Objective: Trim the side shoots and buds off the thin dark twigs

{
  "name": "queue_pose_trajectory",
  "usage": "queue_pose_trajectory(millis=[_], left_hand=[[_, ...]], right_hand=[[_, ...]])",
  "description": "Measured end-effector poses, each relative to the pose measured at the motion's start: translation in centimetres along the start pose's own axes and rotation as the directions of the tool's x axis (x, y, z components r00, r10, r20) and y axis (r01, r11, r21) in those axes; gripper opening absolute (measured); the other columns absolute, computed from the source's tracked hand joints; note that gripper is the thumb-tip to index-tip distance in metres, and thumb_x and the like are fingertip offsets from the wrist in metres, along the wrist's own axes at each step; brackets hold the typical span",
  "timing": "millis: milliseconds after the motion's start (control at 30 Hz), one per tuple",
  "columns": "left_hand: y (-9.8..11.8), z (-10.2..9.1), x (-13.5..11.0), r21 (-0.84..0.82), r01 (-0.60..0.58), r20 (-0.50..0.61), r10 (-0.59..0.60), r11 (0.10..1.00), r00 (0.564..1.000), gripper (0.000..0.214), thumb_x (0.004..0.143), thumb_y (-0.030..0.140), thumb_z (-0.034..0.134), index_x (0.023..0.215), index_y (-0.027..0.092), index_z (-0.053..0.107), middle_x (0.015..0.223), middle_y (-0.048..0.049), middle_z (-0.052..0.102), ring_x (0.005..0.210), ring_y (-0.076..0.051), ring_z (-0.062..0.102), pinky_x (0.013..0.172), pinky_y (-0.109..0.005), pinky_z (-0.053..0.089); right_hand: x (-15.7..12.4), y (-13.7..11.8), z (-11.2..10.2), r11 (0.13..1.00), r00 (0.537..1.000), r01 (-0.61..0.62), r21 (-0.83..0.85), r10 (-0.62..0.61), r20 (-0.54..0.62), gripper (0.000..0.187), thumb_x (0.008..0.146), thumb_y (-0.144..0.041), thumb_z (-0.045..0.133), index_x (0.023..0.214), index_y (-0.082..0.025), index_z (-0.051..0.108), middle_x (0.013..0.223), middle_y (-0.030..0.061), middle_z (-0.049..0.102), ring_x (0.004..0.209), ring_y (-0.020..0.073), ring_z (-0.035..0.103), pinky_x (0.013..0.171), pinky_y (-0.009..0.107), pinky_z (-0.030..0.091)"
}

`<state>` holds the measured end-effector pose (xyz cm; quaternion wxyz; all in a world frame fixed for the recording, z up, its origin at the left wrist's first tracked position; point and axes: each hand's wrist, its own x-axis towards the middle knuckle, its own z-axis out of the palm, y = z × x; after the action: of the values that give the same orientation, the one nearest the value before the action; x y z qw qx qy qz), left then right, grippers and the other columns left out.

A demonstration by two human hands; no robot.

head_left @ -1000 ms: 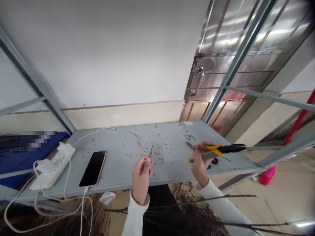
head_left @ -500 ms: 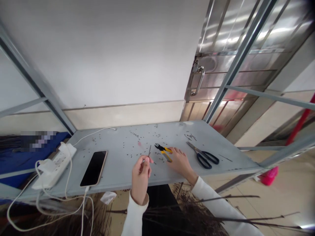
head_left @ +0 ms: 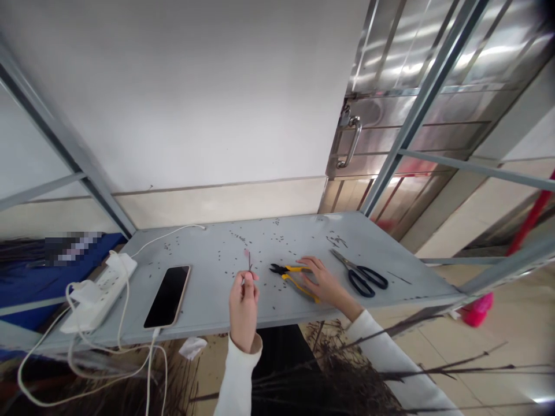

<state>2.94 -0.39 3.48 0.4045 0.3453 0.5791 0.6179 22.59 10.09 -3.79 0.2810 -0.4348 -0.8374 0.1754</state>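
Note:
My left hand [head_left: 243, 303] is closed, with thumb and forefinger pinching a short dark twig [head_left: 250, 261] that points up and away. To its right, yellow-handled cutting pliers [head_left: 297, 282] lie on the grey shelf with their handles spread and black jaws facing left. My right hand [head_left: 324, 280] is at the pliers' handles, fingers apart and not wrapped round them; its fingertips are over or against the upper handle, and I cannot tell if they touch. Black-handled scissors [head_left: 362, 276] lie just right of that hand.
Small dark twig clippings are scattered over the grey shelf [head_left: 208, 300]. On the left are a phone [head_left: 168, 296] and a white power strip [head_left: 99, 294] with cables. Long branches [head_left: 368, 370] stick out below the front edge. Metal uprights [head_left: 422, 110] flank the shelf.
My right hand has loosened from the pliers, which have turned so their jaws point left and their handles spread wider. My left hand has shifted slightly left with the twig.

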Motion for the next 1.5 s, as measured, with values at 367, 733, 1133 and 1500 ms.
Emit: queue_pose_trajectory(millis=[367,733,1133,1500], left_hand=[[0.6,-0.4,2.3,-0.109,0.0,-0.083,-0.009,0.994,0.997,0.037,0.078,0.057,0.053,0.076,0.021,0.048,0.045,0.0121,0.029,0.035,-0.004,0.016,0.033,-0.013,0.012],[0.5,-0.6,3.4,-0.125,0.001,-0.095,-0.013,0.992,0.995,0.038,0.075,0.058,0.056,0.076,0.021,0.049,0.046,0.0118,0.028,0.037,-0.004,0.018,0.034,-0.011,0.014],[0.3,-1.1,2.8,0.07,-0.205,0.142,0.194,0.976,0.971,0.04,0.079,0.057,0.051,0.075,0.018,0.054,0.061,0.0044,0.045,0.044,-0.006,0.03,0.039,-0.019,0.024],[0.7,-1.9,2.2,0.174,-0.193,0.508,0.08,0.966,0.858,0.038,0.068,0.036,0.071,0.098,0.017,0.059,0.094,-0.0034,0.061,0.045,-0.004,0.023,0.044,-0.023,0.021]], right_hand=[[-14.5,5.1,-2.8,0.195,0.739,-0.439,0.877,0.633,0.23,0.046,0.071,-0.06,0.062,0.092,-0.02,0.067,0.081,0.0081,0.068,0.067,0.0228,0.064,0.066,0.038,0.05],[-13.0,-2.9,6.7,-0.027,0.664,-0.498,0.867,0.631,0.401,0.061,0.058,-0.067,0.069,0.096,-0.02,0.066,0.097,0.0122,0.071,0.096,0.0277,0.064,0.088,0.041,0.046],[-7.8,-8.0,4.6,0.288,0.853,-0.356,0.889,0.489,0.183,0.038,0.073,-0.056,0.065,0.084,-0.019,0.063,0.071,0.0038,0.067,0.066,0.0205,0.065,0.064,0.034,0.055],[-3.5,-10.2,4.9,0.536,0.945,-0.286,0.795,0.297,0.139,0.037,0.084,-0.053,0.05,0.085,-0.017,0.057,0.069,0.0029,0.059,0.062,0.0163,0.058,0.06,0.028,0.05]])
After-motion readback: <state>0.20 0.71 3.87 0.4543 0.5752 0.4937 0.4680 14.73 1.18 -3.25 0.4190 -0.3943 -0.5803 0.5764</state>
